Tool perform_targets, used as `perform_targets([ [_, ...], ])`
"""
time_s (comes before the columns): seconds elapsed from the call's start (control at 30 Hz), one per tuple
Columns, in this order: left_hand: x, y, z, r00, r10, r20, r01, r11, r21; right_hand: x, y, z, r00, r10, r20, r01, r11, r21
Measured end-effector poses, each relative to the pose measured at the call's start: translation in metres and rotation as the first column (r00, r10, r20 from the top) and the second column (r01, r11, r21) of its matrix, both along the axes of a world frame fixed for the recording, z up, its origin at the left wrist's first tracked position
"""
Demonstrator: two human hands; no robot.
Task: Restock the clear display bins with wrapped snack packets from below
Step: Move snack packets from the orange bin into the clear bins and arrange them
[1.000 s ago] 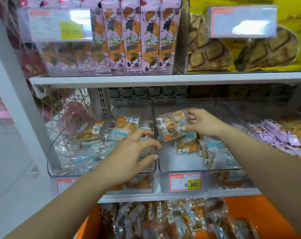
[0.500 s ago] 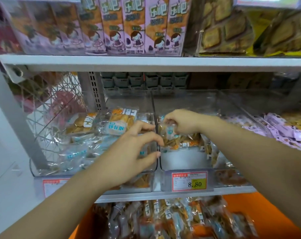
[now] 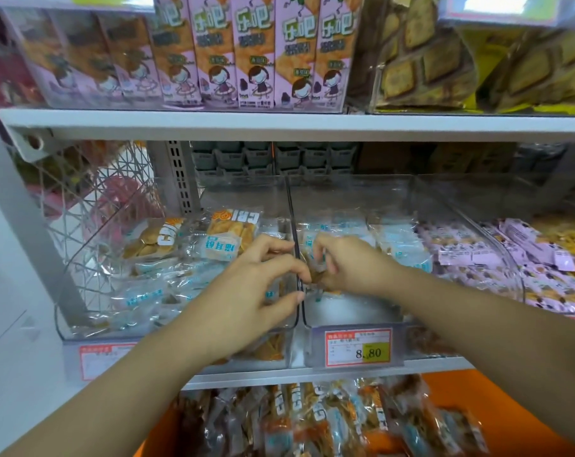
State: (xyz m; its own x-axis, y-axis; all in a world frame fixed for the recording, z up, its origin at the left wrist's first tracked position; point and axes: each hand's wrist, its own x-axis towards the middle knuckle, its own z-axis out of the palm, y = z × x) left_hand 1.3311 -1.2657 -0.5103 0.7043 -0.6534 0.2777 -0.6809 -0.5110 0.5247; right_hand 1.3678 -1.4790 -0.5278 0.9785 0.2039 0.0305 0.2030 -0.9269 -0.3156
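Two clear display bins stand side by side on the middle shelf: the left bin (image 3: 81, 328) and the middle bin (image 3: 352, 189). Both hold clear wrapped snack packets (image 3: 226, 239) with blue labels. My right hand (image 3: 352, 268) is inside the middle bin, its fingers curled round a snack packet (image 3: 319, 272) low among the others. My left hand (image 3: 256, 291) hovers over the divider between the bins, fingers loosely curled and holding nothing. Below the shelf, an orange crate (image 3: 477, 400) holds several more wrapped packets (image 3: 329, 420).
A third clear bin at the right holds pink packets (image 3: 470, 255). A price tag reading 8.80 (image 3: 358, 347) hangs on the middle bin's front. The upper shelf (image 3: 279, 122) carries pink snack boxes (image 3: 256, 51) and yellow biscuit bags (image 3: 444, 61). A wire mesh panel (image 3: 91, 199) closes the left side.
My right hand has lowered the packet from above the middle bin down into it. The left hand drifted slightly toward the divider. The view tilted down.
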Motion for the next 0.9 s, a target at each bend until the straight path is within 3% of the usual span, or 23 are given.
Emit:
perform_targets([
  [0.07, -0.001, -0.001, 0.001, 1.0, 0.002, -0.018, -0.003, 1.0, -0.014, 0.003, 0.002, -0.008, 0.995, 0.068, -0.074, -0.069, 0.997, -0.019],
  [0.23, -0.001, -0.002, 0.002, 1.0, 0.003, -0.027, -0.003, 1.0, -0.028, 0.018, 0.007, -0.009, 0.99, -0.005, 0.143, 0.047, 0.955, -0.293],
  [0.37, 0.001, -0.002, 0.001, 0.999, 0.0, -0.045, -0.003, 0.998, -0.059, 0.028, 0.01, -0.011, 0.981, 0.002, 0.196, 0.08, 0.908, -0.41],
  [0.53, 0.0, -0.002, -0.001, 0.999, -0.003, -0.045, 0.0, 0.998, -0.067, 0.036, 0.008, -0.015, 0.974, 0.013, 0.228, 0.083, 0.909, -0.408],
  [0.73, -0.001, -0.001, 0.0, 0.999, 0.006, -0.038, -0.008, 0.999, -0.049, 0.023, -0.009, -0.013, 0.991, -0.02, 0.136, 0.048, 0.977, -0.208],
  [0.9, -0.002, -0.002, 0.0, 0.999, 0.009, -0.037, -0.011, 0.999, -0.045, 0.02, -0.01, -0.018, 0.976, 0.06, 0.209, 0.039, 0.895, -0.443],
])
